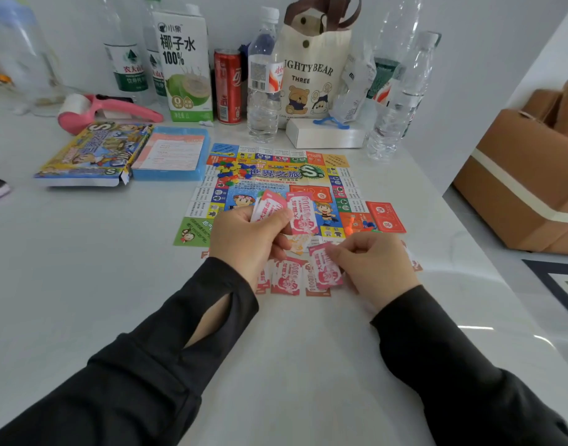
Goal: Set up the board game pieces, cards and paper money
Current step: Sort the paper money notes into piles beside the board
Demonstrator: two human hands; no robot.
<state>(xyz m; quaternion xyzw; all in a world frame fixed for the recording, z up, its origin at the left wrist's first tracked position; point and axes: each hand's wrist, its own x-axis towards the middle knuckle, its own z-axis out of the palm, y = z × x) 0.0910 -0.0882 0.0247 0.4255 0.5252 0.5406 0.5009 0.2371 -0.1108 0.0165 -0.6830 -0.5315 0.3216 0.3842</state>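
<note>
A colourful paper game board point(276, 175) lies flat on the white table. My left hand point(247, 239) grips a fan of pink paper money notes point(300, 214) above the board's near edge. My right hand point(372, 262) pinches a single pink note point(324, 267) just over several more pink and red notes point(285, 280) spread on the table. A heap of small coloured plastic pieces point(229, 170) sits on the board's far left corner. Red cards point(385, 217) lie at the board's right edge, with a few small pieces beside them.
The game box point(92, 152) and a blue tray holding a sheet point(173, 152) lie at the left. Bottles, a coconut water carton point(186, 66), a red can point(228, 85), a bear tote bag point(311, 69) and a white box point(324, 135) line the back. A brown cardboard box point(527, 181) stands beyond the table's right edge.
</note>
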